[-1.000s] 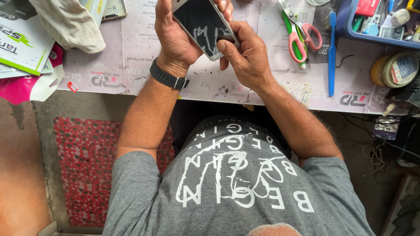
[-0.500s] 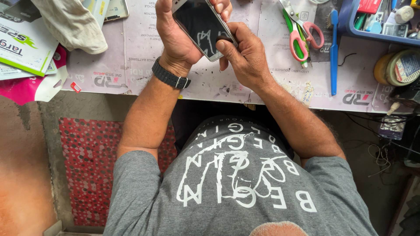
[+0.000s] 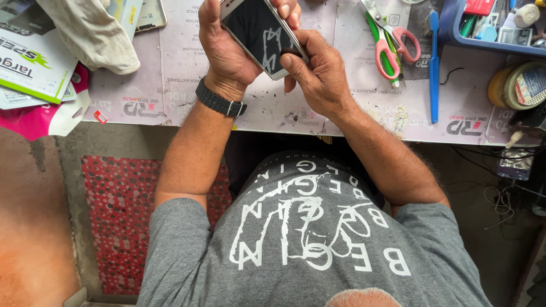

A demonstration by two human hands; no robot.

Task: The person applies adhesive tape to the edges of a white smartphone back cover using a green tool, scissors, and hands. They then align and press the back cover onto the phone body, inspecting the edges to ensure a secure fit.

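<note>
Both hands were closed on a smartphone [image 3: 264,35] with a silver frame and a dark, unlit screen, held tilted just above the far part of the surface [image 3: 170,85]. The left hand [image 3: 227,48] cupped it from the left side, thumb up along the left edge and fingertips curling over the far end. A black wristwatch [image 3: 220,101] sat on that wrist. The right hand [image 3: 318,74] gripped the phone's near right corner, thumb tip pressed against the edge of the frame and the other fingers folded behind and below it.

The surface was covered by a pale printed mat, scuffed and stained. To the right of the hands lay a pair of scissors [image 3: 392,40] with pink and green handles, and just beside them, farther right, a blue brush-like tool [image 3: 434,68] lay lengthwise. Beyond that, at the far right corner, stood a blue tray [image 3: 455,31] holding small items, with a round roll of tape [image 3: 520,85] nearer and to its right.

On the left, well apart from the hands, a beige cloth [image 3: 91,28] lay over flat packages, among them a white and green box [image 3: 28,68] and a pink card package [image 3: 40,116] overhanging the near edge. A red dotted mat [image 3: 114,222] lay on the floor below the surface.
</note>
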